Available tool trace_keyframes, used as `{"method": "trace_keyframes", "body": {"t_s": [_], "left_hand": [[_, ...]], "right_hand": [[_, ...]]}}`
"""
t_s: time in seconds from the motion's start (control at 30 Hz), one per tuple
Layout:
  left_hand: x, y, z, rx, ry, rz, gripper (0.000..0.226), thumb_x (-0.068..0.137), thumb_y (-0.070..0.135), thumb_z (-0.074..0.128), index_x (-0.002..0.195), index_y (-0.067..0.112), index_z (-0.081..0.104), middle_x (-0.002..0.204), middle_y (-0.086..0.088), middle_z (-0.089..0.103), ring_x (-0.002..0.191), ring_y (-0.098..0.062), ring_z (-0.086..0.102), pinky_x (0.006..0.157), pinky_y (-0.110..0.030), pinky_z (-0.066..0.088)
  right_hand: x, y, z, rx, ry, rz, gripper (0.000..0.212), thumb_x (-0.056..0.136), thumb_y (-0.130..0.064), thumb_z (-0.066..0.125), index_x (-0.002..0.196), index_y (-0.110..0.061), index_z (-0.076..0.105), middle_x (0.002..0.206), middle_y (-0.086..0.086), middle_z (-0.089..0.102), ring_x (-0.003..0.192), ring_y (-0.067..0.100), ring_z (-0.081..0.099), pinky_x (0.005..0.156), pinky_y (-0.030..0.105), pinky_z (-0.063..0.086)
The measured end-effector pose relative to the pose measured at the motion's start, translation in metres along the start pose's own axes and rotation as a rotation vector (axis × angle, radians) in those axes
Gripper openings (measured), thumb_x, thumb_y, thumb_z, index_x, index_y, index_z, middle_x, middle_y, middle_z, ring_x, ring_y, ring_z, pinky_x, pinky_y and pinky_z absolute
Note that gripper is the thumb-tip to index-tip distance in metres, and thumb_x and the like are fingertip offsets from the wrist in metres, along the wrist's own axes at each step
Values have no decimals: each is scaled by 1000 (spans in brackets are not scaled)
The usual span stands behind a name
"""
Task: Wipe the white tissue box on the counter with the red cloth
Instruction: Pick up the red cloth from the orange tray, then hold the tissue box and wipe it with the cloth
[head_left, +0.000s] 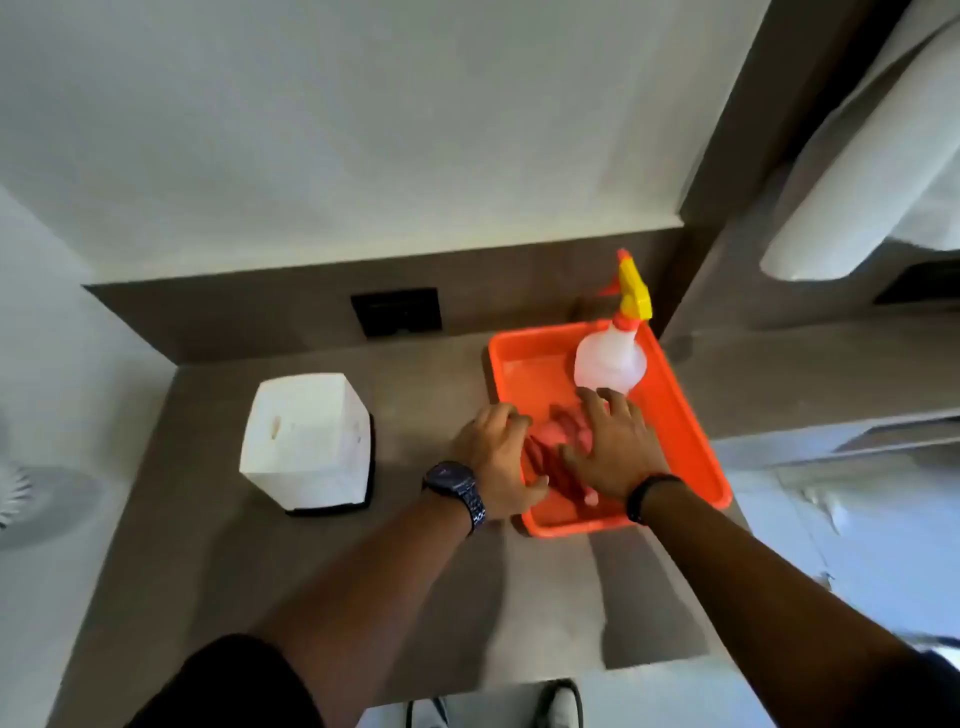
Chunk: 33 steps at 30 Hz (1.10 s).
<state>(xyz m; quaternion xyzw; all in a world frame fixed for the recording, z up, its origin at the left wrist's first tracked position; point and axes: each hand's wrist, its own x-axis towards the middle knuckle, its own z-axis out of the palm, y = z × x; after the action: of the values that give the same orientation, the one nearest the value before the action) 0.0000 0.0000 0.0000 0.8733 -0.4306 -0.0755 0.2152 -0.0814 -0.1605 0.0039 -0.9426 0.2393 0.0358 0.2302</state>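
A: Start at the left of the counter (218, 545). What stands there?

B: The white tissue box (306, 441), upright near the left edge, on a dark base. Its long axis runs from the front edge toward the back wall, and the slot in its top faces up. Nothing touches it.

A: And just right of it?

B: The left hand (501, 457), with a dark watch (457, 486) on the wrist. It lies over the left rim of the orange tray (680, 415), fingers curled down onto the red cloth (558, 439). It seems to be closing on the cloth, but the blur stops me from telling whether it really grips.

A: Where is the cloth?

B: Bunched in the near half of the tray, between the two hands, well apart from the tissue box. Its lie is too crumpled to give a direction.

A: The right hand?

B: The right hand (613, 447) has a dark band (644, 496) on the wrist, its fingers are spread and its palm is pressed down on the cloth. It is open, not gripping.

A: Farther right?

B: A clear spray bottle (610, 361) with a yellow trigger head stands upright in the tray's far corner, just beyond the right fingertips. The tray sits at the right end of the counter, its long side running toward the back wall.
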Motion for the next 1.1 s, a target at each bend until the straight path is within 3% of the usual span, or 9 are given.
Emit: {"method": "trace_keyframes", "body": {"t_s": [0.17, 0.43, 0.53, 0.63, 0.77, 0.83, 0.9, 1.0, 1.1], "left_hand": [[9, -7, 35, 76, 9, 18, 63, 55, 36, 67, 107, 3, 55, 109, -19, 54, 104, -36, 46, 90, -47, 44], [12, -13, 46, 116, -6, 19, 67, 53, 42, 69, 108, 9, 52, 115, -16, 52, 107, -34, 44, 87, -47, 45], [12, -19, 33, 97, -16, 33, 81, 57, 48, 76, 121, 8, 48, 126, -18, 47, 114, -35, 43, 95, -47, 40], [17, -35, -12, 78, 46, -6, 89, 63, 60, 72, 130, 9, 43, 134, -19, 44, 121, -36, 41, 102, -46, 36], [9, -81, -105, 67, 218, -21, 97, 60, 72, 65, 130, 9, 47, 131, -18, 47, 122, -32, 42, 103, -40, 36], [-3, -110, -142, 125, 154, -38, 109, 52, 83, 58, 135, 13, 44, 136, -15, 43, 125, -29, 38, 103, -43, 36], [-19, -138, -165, 230, 7, -61, 126, 40, 92, 54, 140, 17, 35, 142, -12, 37, 129, -29, 33, 103, -49, 37], [-42, -171, -172, 333, -243, -145, 150, 23, 96, 56, 145, 18, 15, 154, -8, 22, 139, -30, 20, 110, -52, 30], [-59, -193, -162, 333, -399, -220, 158, 20, 89, 67, 146, 23, -1, 157, -6, 12, 141, -24, 16, 112, -39, 21]], "right_hand": [[13, 20, 33, -150, -94, -33, 74, 75, -74, 50, 139, -41, 34, 149, 11, 39, 134, 40, 39, 102, 58, 39], [31, 21, 52, -189, -53, -5, 52, 77, -54, 63, 124, -37, 50, 136, 13, 44, 118, 44, 45, 89, 58, 46], [33, 16, 46, 0, -5, 65, 48, 80, -44, 66, 124, -28, 55, 133, 16, 46, 116, 45, 47, 95, 56, 46], [38, -7, 35, 363, 184, 96, 48, 80, -27, 71, 125, -17, 58, 128, 22, 51, 115, 44, 52, 102, 48, 44], [38, -83, 37, 733, 368, -19, 46, 73, -27, 66, 116, -12, 64, 111, 16, 61, 102, 20, 52, 91, 23, 37], [33, -120, 55, 863, 248, -11, 39, 71, -32, 64, 109, -22, 64, 106, 14, 64, 97, 21, 55, 89, 29, 41], [26, -151, 76, 972, 81, 68, 31, 69, -37, 64, 99, -31, 63, 107, 20, 66, 96, 36, 63, 84, 48, 53], [17, -179, 107, 1131, -62, 163, 23, 66, -38, 64, 88, -42, 68, 104, 19, 69, 85, 31, 69, 65, 40, 60], [10, -200, 133, 1175, -92, 169, 18, 77, -38, 66, 94, -45, 64, 114, 7, 70, 101, 22, 68, 87, 41, 58]]}}
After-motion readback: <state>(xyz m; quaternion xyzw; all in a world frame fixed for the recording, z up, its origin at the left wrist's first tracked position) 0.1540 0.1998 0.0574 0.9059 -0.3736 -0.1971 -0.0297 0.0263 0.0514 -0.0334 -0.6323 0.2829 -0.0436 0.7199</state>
